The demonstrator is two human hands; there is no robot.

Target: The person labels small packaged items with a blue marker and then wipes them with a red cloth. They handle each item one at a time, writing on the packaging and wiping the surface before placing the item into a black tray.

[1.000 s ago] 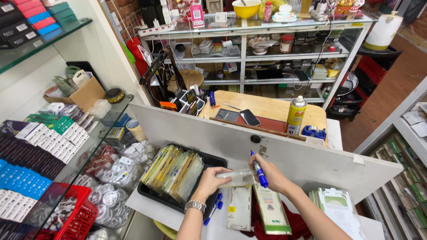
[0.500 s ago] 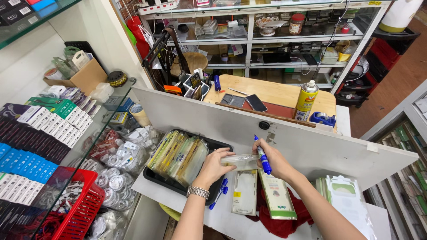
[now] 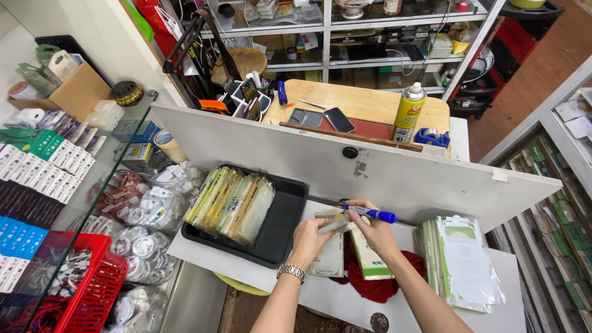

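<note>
Head view: the left hand point(image 3: 306, 237) pinches a small clear plastic packet point(image 3: 335, 226), and the right hand point(image 3: 374, 229) grips a blue marker pen point(image 3: 370, 214) over it. The black rectangular plastic tray point(image 3: 285, 225) alongside holds several packets; a stack of white-and-green sleeves point(image 3: 464, 265) waits at right.

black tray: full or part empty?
Part empty. In the black tray, plastic-wrapped packets stand in a row filling the left side; the right side shows bare black floor.

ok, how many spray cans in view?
1. A yellow spray can stands upright on the wooden table behind the white board, beside a blue tape dispenser. More could be hidden on the cluttered shelves.
</note>
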